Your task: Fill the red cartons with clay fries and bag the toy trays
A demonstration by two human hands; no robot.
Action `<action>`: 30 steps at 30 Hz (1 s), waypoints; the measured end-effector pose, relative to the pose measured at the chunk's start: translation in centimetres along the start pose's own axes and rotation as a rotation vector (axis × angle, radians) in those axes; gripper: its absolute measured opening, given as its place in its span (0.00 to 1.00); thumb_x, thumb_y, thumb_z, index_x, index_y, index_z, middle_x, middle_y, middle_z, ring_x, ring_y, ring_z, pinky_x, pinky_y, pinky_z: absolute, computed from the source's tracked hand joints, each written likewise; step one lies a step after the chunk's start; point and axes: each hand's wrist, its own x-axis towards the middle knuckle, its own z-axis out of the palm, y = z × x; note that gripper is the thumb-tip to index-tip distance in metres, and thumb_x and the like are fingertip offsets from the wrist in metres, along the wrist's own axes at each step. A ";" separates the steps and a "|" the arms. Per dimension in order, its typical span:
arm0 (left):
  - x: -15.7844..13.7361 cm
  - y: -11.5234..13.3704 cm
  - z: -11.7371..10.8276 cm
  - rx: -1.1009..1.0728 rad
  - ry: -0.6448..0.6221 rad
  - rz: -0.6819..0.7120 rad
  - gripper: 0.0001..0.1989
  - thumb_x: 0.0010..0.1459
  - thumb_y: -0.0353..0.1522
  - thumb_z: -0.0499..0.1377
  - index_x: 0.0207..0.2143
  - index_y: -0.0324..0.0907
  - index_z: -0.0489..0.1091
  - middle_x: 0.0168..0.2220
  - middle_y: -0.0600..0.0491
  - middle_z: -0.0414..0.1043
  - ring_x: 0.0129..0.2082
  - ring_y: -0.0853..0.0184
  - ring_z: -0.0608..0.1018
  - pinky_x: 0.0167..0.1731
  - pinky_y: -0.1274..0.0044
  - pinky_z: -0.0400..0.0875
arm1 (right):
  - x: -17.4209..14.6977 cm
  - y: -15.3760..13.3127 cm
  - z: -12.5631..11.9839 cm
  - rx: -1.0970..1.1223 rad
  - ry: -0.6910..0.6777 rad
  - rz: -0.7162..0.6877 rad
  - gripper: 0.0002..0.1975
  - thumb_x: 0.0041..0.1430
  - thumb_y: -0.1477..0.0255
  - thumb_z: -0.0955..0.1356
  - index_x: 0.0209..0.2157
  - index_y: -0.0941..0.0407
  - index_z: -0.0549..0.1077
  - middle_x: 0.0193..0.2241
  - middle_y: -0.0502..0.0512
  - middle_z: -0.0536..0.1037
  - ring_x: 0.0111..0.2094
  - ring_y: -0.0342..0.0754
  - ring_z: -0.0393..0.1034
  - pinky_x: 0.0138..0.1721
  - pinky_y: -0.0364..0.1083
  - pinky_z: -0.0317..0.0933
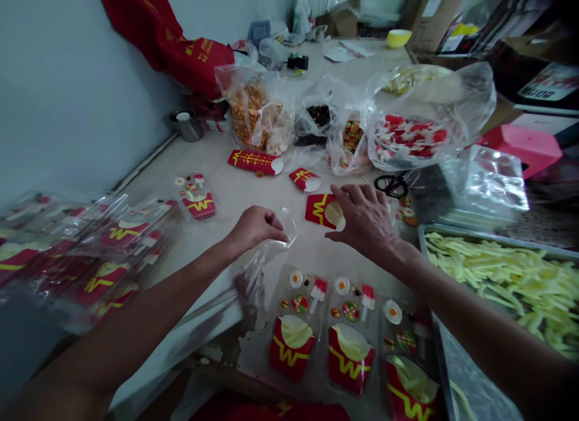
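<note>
My left hand (pixel 257 227) is closed in a pinch on a clear plastic bag (pixel 271 249), which trails down toward the table edge. My right hand (pixel 364 219) reaches over a red fries carton (pixel 319 211) with a yellow zigzag, thumb and forefinger at its two long edges; its right end is partly hidden. Behind it lie a smaller red carton (pixel 304 178) and a row of nested red cartons (pixel 256 161). Nearest me, several filled packs (pixel 292 348) hold a fries carton with a toy egg, pizza and popsicle. Another filled pack (pixel 197 198) lies to the left.
Finished-looking packs (pixel 99 246) pile up at the left. A metal tray (pixel 423 240) of pale toy fries stands at the right. Bags of small pieces (pixel 253 116) and red-and-white popsicles (pixel 409 136) line the back. Black scissors (pixel 391 184) and clear bags (pixel 493 180) lie beyond my right hand.
</note>
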 end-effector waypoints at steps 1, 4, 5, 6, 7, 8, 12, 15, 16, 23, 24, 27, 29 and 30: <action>0.2 0.0 0.1 0.003 -0.032 0.012 0.17 0.34 0.38 0.76 0.21 0.40 0.74 0.25 0.55 0.76 0.25 0.69 0.72 0.26 0.76 0.61 | 0.0 -0.3 0.3 -0.002 0.015 -0.003 0.50 0.48 0.55 0.77 0.67 0.54 0.55 0.56 0.66 0.69 0.54 0.68 0.58 0.53 0.61 0.54; 1.2 0.1 0.2 0.009 -0.072 0.038 0.21 0.30 0.38 0.77 0.25 0.40 0.74 0.25 0.57 0.74 0.25 0.71 0.70 0.25 0.77 0.59 | 0.3 -1.0 0.7 0.008 0.066 -0.001 0.51 0.47 0.55 0.78 0.67 0.55 0.55 0.57 0.66 0.68 0.54 0.67 0.58 0.53 0.60 0.53; 1.5 0.0 0.0 -0.018 -0.071 0.032 0.23 0.28 0.38 0.78 0.28 0.40 0.75 0.25 0.58 0.72 0.24 0.71 0.70 0.25 0.78 0.59 | 0.4 -1.1 0.8 0.016 0.078 -0.001 0.51 0.47 0.55 0.78 0.67 0.56 0.56 0.57 0.66 0.68 0.54 0.66 0.58 0.53 0.59 0.53; 1.9 -0.2 -0.2 -0.069 -0.072 0.024 0.26 0.27 0.38 0.78 0.31 0.40 0.75 0.24 0.59 0.71 0.24 0.72 0.69 0.25 0.78 0.60 | 0.5 -1.1 0.8 0.025 0.083 -0.005 0.51 0.47 0.55 0.77 0.67 0.56 0.56 0.56 0.66 0.69 0.54 0.66 0.58 0.53 0.59 0.54; 2.2 -0.5 -0.5 -0.135 -0.076 0.019 0.28 0.28 0.38 0.78 0.34 0.40 0.75 0.24 0.60 0.70 0.24 0.72 0.70 0.25 0.78 0.60 | 0.5 -1.0 0.9 0.035 0.082 -0.013 0.50 0.47 0.55 0.77 0.67 0.55 0.56 0.56 0.65 0.69 0.54 0.66 0.59 0.53 0.59 0.54; 2.5 -0.8 -0.8 -0.205 -0.083 0.017 0.29 0.28 0.37 0.78 0.36 0.40 0.74 0.24 0.60 0.70 0.25 0.72 0.70 0.26 0.79 0.62 | 0.5 -0.8 1.0 0.045 0.074 -0.024 0.50 0.48 0.55 0.77 0.67 0.55 0.57 0.56 0.65 0.69 0.54 0.66 0.59 0.52 0.59 0.54; 3.3 -2.4 -1.7 -0.355 -0.156 0.029 0.27 0.32 0.34 0.77 0.38 0.39 0.74 0.25 0.60 0.70 0.25 0.75 0.71 0.29 0.79 0.64 | 0.6 -0.4 1.4 0.083 0.012 -0.069 0.49 0.46 0.54 0.77 0.66 0.54 0.59 0.54 0.64 0.70 0.52 0.65 0.60 0.51 0.59 0.54; 3.6 -2.9 -1.3 -0.376 -0.222 -0.005 0.25 0.32 0.33 0.77 0.36 0.39 0.75 0.25 0.59 0.70 0.24 0.76 0.70 0.27 0.80 0.62 | 1.2 -0.9 1.6 0.091 0.021 -0.059 0.49 0.46 0.52 0.77 0.65 0.54 0.59 0.55 0.64 0.69 0.52 0.65 0.60 0.50 0.58 0.54; 3.7 -2.9 -1.2 -0.387 -0.233 -0.025 0.25 0.33 0.34 0.77 0.36 0.38 0.75 0.25 0.59 0.70 0.24 0.76 0.69 0.26 0.80 0.61 | 1.5 -1.2 1.6 0.084 0.043 -0.048 0.50 0.46 0.52 0.77 0.65 0.54 0.59 0.55 0.64 0.68 0.53 0.65 0.59 0.50 0.58 0.54; 4.3 -3.2 -2.8 -0.463 -0.245 -0.013 0.25 0.37 0.31 0.76 0.41 0.39 0.77 0.25 0.60 0.68 0.25 0.77 0.69 0.29 0.81 0.63 | 1.3 -1.4 1.9 0.015 0.029 0.007 0.49 0.45 0.54 0.78 0.64 0.55 0.60 0.53 0.65 0.69 0.51 0.65 0.59 0.49 0.58 0.53; 4.3 -3.3 -3.2 -0.454 -0.257 0.005 0.25 0.37 0.30 0.76 0.41 0.39 0.77 0.25 0.61 0.68 0.25 0.77 0.69 0.29 0.81 0.63 | 1.0 -1.3 1.9 0.020 0.012 0.018 0.49 0.45 0.53 0.78 0.64 0.55 0.61 0.53 0.65 0.70 0.51 0.65 0.59 0.49 0.58 0.54; 4.2 -3.4 -3.7 -0.416 -0.295 0.024 0.24 0.36 0.30 0.76 0.40 0.39 0.78 0.24 0.61 0.66 0.24 0.77 0.67 0.28 0.81 0.62 | 0.6 -1.2 1.9 0.022 -0.015 0.034 0.48 0.44 0.53 0.79 0.62 0.55 0.62 0.52 0.65 0.70 0.50 0.65 0.60 0.47 0.57 0.54; 4.0 -3.2 -3.7 -0.372 -0.306 0.031 0.25 0.35 0.31 0.77 0.40 0.39 0.79 0.23 0.61 0.65 0.24 0.77 0.65 0.27 0.81 0.60 | 0.4 -1.3 1.8 0.013 -0.013 0.044 0.48 0.43 0.54 0.79 0.62 0.55 0.62 0.52 0.65 0.70 0.50 0.64 0.60 0.47 0.57 0.54; 4.0 -3.1 -3.8 -0.343 -0.312 0.035 0.25 0.34 0.31 0.77 0.40 0.39 0.79 0.22 0.62 0.64 0.23 0.77 0.64 0.26 0.81 0.59 | 0.4 -1.5 1.8 0.013 -0.008 0.055 0.48 0.43 0.54 0.79 0.62 0.55 0.62 0.52 0.65 0.70 0.50 0.64 0.60 0.47 0.57 0.55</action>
